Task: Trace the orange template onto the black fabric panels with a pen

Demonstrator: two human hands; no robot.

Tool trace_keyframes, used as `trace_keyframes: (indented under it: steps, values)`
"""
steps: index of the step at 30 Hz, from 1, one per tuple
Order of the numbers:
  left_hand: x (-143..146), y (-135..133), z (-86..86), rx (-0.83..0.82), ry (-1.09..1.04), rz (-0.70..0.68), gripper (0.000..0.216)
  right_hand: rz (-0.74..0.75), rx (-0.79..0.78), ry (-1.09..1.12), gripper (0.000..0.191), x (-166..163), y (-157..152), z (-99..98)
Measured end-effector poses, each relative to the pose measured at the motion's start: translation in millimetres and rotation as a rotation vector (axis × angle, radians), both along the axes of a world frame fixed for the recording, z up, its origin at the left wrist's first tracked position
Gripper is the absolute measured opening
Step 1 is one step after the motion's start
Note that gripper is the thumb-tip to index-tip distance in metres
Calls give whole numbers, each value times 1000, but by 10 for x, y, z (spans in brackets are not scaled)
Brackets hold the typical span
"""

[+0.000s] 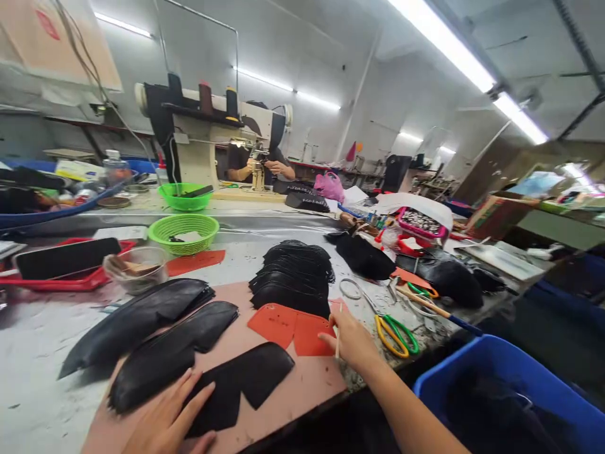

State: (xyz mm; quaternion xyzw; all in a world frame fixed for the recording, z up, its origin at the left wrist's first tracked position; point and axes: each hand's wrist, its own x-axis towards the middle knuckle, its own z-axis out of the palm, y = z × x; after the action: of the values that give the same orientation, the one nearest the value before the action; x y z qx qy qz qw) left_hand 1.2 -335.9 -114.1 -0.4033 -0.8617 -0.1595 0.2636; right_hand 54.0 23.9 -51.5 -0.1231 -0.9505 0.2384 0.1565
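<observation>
My left hand lies with fingers spread on the near end of a flat black leather piece, which has a notch in its lower edge. My right hand is closed around a thin pale pen-like stick, held nearly upright. Its fingers also touch the right end of an orange-red template, whose lower edge has a small slit. Behind the template lies a fanned stack of black leather pieces. Two stacks of longer black pieces rest left of centre, all on a pinkish board.
Scissors with yellow and green handles lie right of my right hand. A blue bin stands at the lower right. Green baskets and a red tray sit at left. Behind, a person's hands work at a sewing machine.
</observation>
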Motion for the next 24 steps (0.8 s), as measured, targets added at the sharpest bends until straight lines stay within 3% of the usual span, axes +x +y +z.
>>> trace_keyframes:
  steps: [4, 7, 11, 14, 17, 19, 24]
  values:
    - [72, 55, 192, -80, -102, -28, 41, -106, 24, -71, 20, 112, -102, -182]
    - [138, 65, 214, -82, -232, -30, 45, -83, -167, 121, 19, 185, -72, -158]
    - [225, 78, 195, -17, -344, 6, 68, -86, -512, 452, 27, 178, -86, -55]
    - [290, 87, 195, 102, -291, 42, 87, 47, -634, 323, 25, 73, -264, -63]
    - [343, 80, 209, 128, -200, 72, 101, 274, -535, 48, 16, -30, -525, -162]
    - [354, 75, 225, 84, -234, 98, 99, 351, -393, 0, 12, -59, -665, -230]
    - [293, 88, 257, -157, -379, 83, 52, 358, -214, 88, 5, -21, -710, -323]
